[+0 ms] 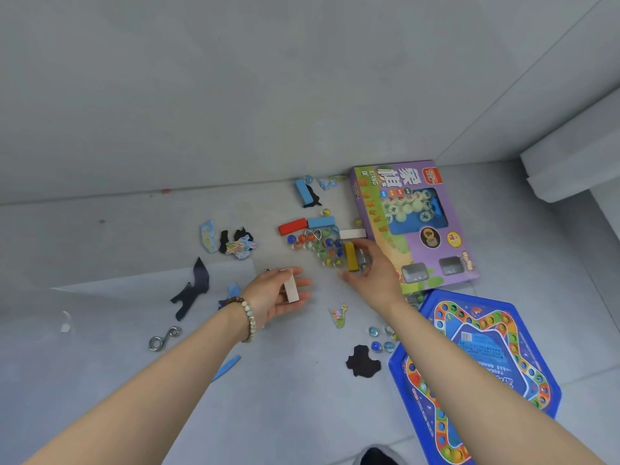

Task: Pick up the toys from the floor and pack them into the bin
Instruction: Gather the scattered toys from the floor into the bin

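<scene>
Pale block (pixel 291 290) left, yellow block (pixel 351 257) right

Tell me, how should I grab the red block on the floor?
Come down from above and pinch the red block across its long sides near the left end. It lies flat, the blue block sits against its right end and marbles crowd its near side, so the left end is probably freest.
</scene>
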Demonstrator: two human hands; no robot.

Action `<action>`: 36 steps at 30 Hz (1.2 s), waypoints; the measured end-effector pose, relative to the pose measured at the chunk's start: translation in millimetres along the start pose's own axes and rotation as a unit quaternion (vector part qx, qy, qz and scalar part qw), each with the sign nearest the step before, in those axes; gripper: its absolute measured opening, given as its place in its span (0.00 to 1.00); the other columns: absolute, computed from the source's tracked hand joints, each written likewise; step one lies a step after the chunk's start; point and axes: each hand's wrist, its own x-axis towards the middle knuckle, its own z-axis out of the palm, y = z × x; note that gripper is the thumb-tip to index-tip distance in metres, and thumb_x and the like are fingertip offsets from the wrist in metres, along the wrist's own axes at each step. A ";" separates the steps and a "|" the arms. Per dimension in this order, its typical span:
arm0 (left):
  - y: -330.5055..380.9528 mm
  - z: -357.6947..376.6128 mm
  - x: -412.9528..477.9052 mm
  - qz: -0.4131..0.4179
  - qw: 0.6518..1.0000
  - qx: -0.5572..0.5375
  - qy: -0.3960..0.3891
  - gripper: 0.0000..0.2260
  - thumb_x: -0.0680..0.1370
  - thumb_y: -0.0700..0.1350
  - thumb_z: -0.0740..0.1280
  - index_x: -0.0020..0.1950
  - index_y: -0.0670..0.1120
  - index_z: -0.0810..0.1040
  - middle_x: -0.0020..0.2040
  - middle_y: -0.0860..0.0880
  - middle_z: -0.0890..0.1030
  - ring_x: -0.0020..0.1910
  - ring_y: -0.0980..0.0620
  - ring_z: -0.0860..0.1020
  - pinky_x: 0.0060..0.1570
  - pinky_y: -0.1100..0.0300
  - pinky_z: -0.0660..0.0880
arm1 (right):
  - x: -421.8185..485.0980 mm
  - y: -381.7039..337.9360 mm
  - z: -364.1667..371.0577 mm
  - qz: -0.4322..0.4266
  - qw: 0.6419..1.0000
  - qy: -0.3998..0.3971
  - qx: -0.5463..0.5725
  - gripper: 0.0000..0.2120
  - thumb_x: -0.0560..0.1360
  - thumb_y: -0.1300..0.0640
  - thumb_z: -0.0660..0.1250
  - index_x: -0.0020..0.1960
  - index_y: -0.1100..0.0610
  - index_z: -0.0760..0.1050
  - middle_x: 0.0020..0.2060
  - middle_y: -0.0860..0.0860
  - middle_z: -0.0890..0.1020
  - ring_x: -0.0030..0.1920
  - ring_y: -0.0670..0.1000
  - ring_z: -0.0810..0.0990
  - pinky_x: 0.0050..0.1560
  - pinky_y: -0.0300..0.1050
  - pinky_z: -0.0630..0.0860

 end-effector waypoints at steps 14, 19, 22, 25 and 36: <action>-5.8 33.6 9.3 -0.033 0.994 -0.097 -0.022 0.14 0.82 0.47 0.54 0.61 0.42 0.73 0.63 0.42 0.77 0.47 0.48 0.79 0.52 0.55 0.74 | -8.0 4.4 3.0 0.022 0.991 0.115 -0.061 0.22 0.71 0.60 0.71 0.62 0.54 0.68 0.43 0.48 0.80 0.39 0.48 0.75 0.38 0.40 0.68; -10.5 42.0 12.3 -0.043 0.994 -0.101 -0.020 0.14 0.82 0.47 0.54 0.62 0.41 0.72 0.64 0.42 0.76 0.47 0.48 0.79 0.52 0.56 0.73 | -7.9 0.4 4.4 0.030 0.990 0.113 -0.082 0.20 0.71 0.58 0.72 0.59 0.53 0.68 0.42 0.47 0.79 0.41 0.49 0.76 0.39 0.40 0.69; -9.3 41.7 13.4 -0.042 0.993 -0.110 -0.020 0.16 0.82 0.48 0.53 0.63 0.41 0.72 0.63 0.42 0.76 0.47 0.47 0.79 0.50 0.56 0.74 | -9.0 -3.5 4.7 0.047 0.988 0.149 -0.016 0.20 0.69 0.58 0.73 0.56 0.52 0.67 0.42 0.47 0.79 0.43 0.49 0.77 0.36 0.36 0.68; -5.1 39.9 11.6 -0.041 0.989 -0.140 -0.038 0.19 0.82 0.53 0.53 0.61 0.42 0.73 0.58 0.43 0.79 0.49 0.46 0.79 0.50 0.54 0.75 | -17.6 -13.6 7.6 0.028 0.990 0.111 0.087 0.20 0.67 0.58 0.75 0.53 0.51 0.69 0.41 0.43 0.79 0.41 0.44 0.79 0.37 0.35 0.69; 10.9 15.2 10.5 0.019 0.988 -0.137 0.074 0.16 0.82 0.52 0.54 0.46 0.45 0.76 0.41 0.46 0.76 0.40 0.50 0.76 0.39 0.56 0.77 | -9.4 3.9 11.7 0.029 0.996 0.079 -0.002 0.16 0.71 0.59 0.73 0.57 0.55 0.77 0.51 0.46 0.78 0.43 0.40 0.75 0.40 0.23 0.68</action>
